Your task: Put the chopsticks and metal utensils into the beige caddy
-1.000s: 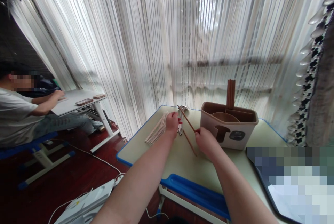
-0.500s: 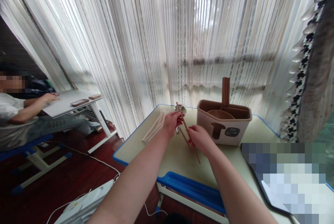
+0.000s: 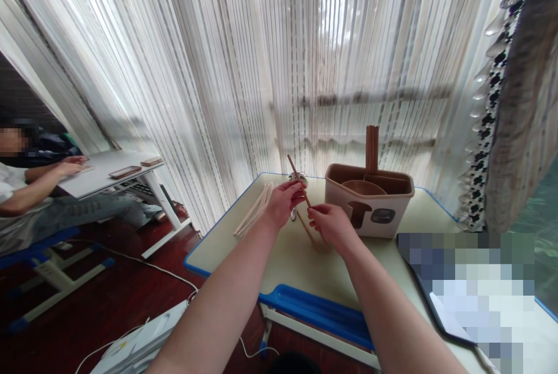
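Over a beige desk (image 3: 300, 263) with a blue rim, my left hand (image 3: 282, 201) and my right hand (image 3: 332, 224) both pinch a pair of brown chopsticks (image 3: 297, 179). The sticks slant up to the left, their far ends raised above the desk. A bundle of pale chopsticks (image 3: 255, 215) lies left of my left hand. Right of my right hand stands a beige utensil box (image 3: 368, 201) with several brown chopsticks (image 3: 372, 149) upright in its back compartment. A small metal item (image 3: 296, 177) lies behind my hands, mostly hidden.
White striped curtains hang behind the desk. A blurred dark pad (image 3: 475, 281) lies at the right corner. At the far left a seated person (image 3: 30, 200) rests a hand on a white table (image 3: 104, 173). Cables and a white device (image 3: 135, 345) lie on the dark floor.
My right hand has moved left along the brown chopsticks toward my left hand. The sticks have been lifted off the desk and now tilt more steeply upward.
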`<action>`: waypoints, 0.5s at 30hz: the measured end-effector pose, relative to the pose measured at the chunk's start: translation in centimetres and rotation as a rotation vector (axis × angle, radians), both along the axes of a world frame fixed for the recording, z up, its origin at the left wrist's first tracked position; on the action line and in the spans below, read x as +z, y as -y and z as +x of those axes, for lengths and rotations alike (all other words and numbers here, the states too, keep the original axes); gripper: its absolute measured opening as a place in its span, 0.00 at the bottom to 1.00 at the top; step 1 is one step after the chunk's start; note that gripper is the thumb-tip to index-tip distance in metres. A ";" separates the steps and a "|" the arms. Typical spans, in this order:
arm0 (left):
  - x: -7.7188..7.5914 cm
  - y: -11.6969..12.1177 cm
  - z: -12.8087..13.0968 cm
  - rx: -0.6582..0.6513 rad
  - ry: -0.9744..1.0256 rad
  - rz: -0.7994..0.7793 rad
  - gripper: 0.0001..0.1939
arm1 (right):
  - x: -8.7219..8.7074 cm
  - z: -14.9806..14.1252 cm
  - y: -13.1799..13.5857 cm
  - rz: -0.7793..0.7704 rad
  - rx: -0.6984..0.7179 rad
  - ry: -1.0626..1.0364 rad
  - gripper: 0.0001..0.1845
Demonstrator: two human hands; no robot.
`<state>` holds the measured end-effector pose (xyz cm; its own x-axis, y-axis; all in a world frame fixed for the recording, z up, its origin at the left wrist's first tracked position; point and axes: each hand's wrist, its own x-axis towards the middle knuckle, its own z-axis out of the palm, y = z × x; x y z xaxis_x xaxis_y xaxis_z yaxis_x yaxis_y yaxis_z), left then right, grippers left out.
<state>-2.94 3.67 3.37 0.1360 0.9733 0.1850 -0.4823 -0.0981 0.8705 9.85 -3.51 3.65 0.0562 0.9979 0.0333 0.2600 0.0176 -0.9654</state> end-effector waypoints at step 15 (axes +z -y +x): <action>1.0 0.9 -0.3 0.016 0.070 0.082 0.12 | -0.1 -0.1 -0.2 -0.060 0.091 -0.242 0.11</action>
